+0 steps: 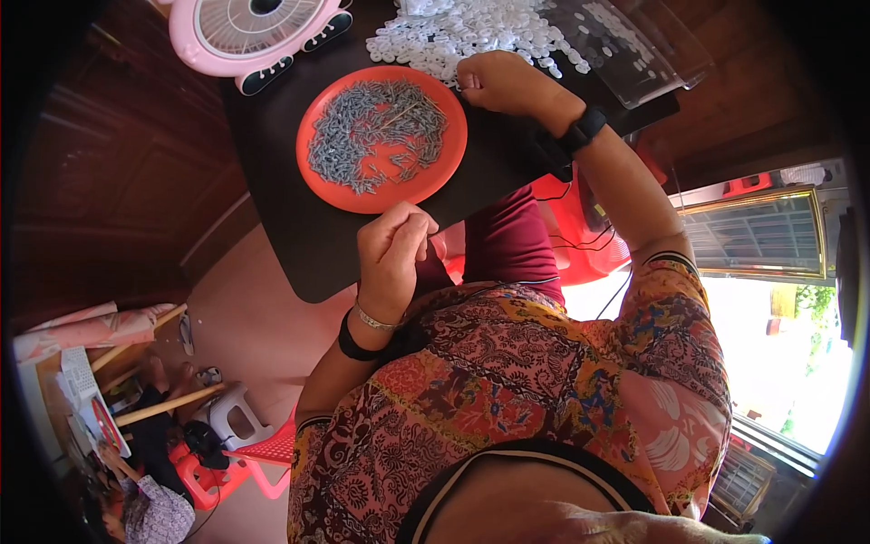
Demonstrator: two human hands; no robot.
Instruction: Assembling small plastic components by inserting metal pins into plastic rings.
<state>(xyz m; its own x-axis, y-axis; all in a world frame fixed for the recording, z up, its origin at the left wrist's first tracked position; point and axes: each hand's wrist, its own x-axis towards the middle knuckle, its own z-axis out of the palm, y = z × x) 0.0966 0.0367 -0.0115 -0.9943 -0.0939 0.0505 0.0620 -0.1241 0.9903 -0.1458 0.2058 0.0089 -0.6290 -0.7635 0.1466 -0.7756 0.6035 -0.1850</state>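
An orange-red round plate [381, 201] stands on the dark table, with many small grey, pointed, screw-like pieces [349, 136] spread over it. My left hand [391, 252] is just off the near rim of the plate, its fingers curled in and thumb pressed against them; whatever is in them is hidden. My right hand [506, 83] is closed at the near edge of a heap of small white plastic pieces [471, 36], right of the plate. Its fingertips are turned away, so I cannot make out what they grip. A thin light-coloured stick [401, 114] lies among the grey pieces.
A pink fan [258, 36] stands at the table's far left. On the far right a clear plastic box [625, 59] has a few white pieces by it. The dark table's [304, 254] rounded corner is near left. Another person [159, 512] sits at lower left near a grey stool [237, 419].
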